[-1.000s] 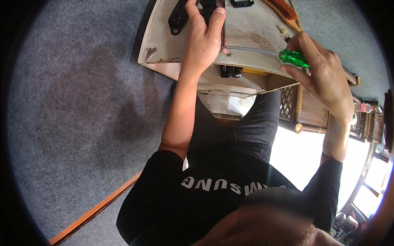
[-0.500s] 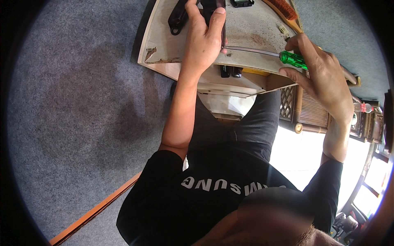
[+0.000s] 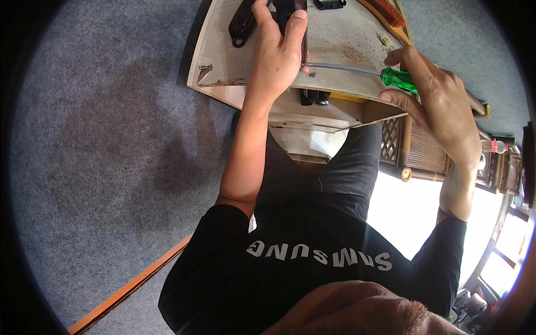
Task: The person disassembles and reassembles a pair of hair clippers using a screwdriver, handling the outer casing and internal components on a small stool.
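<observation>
My left hand (image 3: 279,53) is closed around a dark, long plastic casing (image 3: 289,6), thumb along its near face. The casing runs out of the top of the picture, so its kind is unclear. My right hand (image 3: 441,103) grips a screwdriver (image 3: 397,79) by its clear green handle, thumb and forefinger spread about it. The metal shaft points left, and its tip meets the casing's lower edge beside my left fingertips. A second black piece (image 3: 241,28) with a small loop at its end lies just left of my left hand.
The worn, pale wooden tabletop (image 3: 223,64) carries a red-bristled brush (image 3: 388,14), a black part (image 3: 329,4) and a small pale piece (image 3: 386,40). Small black items (image 3: 314,97) sit on the shelf below. A bamboo piece of furniture (image 3: 424,148) and a plastic bottle (image 3: 494,146) are at right.
The right hand and green handle have shifted very slightly. The left hand and the casing hold their place.
</observation>
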Demonstrator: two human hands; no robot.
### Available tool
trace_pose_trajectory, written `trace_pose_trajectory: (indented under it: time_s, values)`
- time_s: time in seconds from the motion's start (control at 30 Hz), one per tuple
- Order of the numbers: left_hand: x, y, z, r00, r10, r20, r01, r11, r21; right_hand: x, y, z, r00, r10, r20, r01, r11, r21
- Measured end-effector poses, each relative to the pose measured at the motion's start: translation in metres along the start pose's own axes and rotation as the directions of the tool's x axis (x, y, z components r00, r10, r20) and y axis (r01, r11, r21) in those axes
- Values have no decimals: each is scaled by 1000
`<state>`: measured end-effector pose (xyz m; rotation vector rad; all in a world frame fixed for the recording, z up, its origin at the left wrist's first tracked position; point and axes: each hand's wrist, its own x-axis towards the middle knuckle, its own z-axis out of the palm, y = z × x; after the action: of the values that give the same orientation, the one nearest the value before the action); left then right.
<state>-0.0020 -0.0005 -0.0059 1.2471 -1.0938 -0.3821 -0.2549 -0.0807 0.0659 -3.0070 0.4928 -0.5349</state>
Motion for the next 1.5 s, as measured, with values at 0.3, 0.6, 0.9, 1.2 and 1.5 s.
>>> trace_pose_trajectory:
  time_s: [0.3, 0.6, 0.9, 1.2, 1.5]
  values:
    - [1, -4, -2, 1000, 3, 3, -3, 1000, 23, 4, 0, -7, 996, -77, -40, 72, 992, -99]
    - [1, -1, -1, 1000, 9, 5, -10, 1000, 30, 4, 0, -2, 994, -30, -105, 33, 999, 29]
    - [0, -1, -2, 1000, -11, -1, 11, 999, 46, 1, 6, 4, 999, -28, 30, 27, 999, 33]
    - [0, -1, -2, 1000, -1, 12, 0, 1000, 12, 11, -1, -2, 971, -158, -178, 151, 987, -53]
    - [1, -4, -1, 1000, 11, 13, -11, 999, 33, 7, 6, 2, 999, -40, 36, 39, 999, 32]
